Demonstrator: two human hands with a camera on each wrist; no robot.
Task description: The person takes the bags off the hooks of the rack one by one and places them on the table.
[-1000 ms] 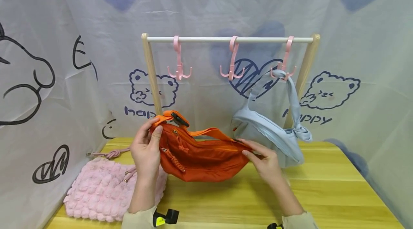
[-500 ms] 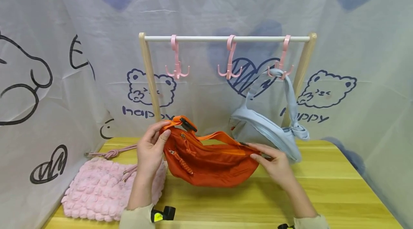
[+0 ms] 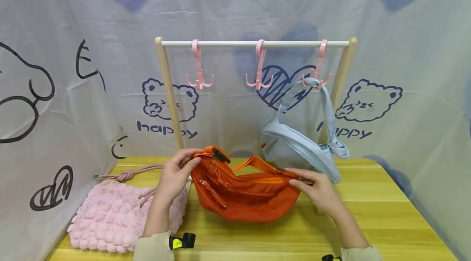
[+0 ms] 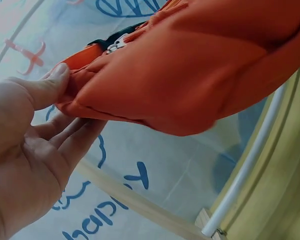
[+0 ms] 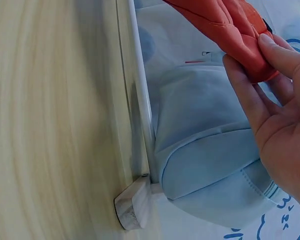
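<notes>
An orange-red waist bag (image 3: 250, 199) with an orange strap and black buckle (image 3: 220, 155) is held up off the table between both hands. My left hand (image 3: 176, 177) pinches its left end, thumb in front and fingers behind, as the left wrist view shows. At the other end my right hand (image 3: 318, 189) pinches the corner between thumb and fingers. Behind the right hand, a light blue bag (image 3: 301, 146) hangs by its strap from the right pink hook (image 3: 318, 75). A pink puffy bag (image 3: 110, 216) lies on the table left of my left forearm.
A rack with a white rail (image 3: 228, 43) and wooden posts stands at the back of the wooden table (image 3: 382, 216). The left pink hook (image 3: 200, 79) and middle pink hook (image 3: 259, 77) bear no bags. A printed white cloth (image 3: 220, 3) surrounds the table.
Both hands have lowered the waist bag and shifted it to the right, still gripping its two ends. The light blue bag stays on its hook.
</notes>
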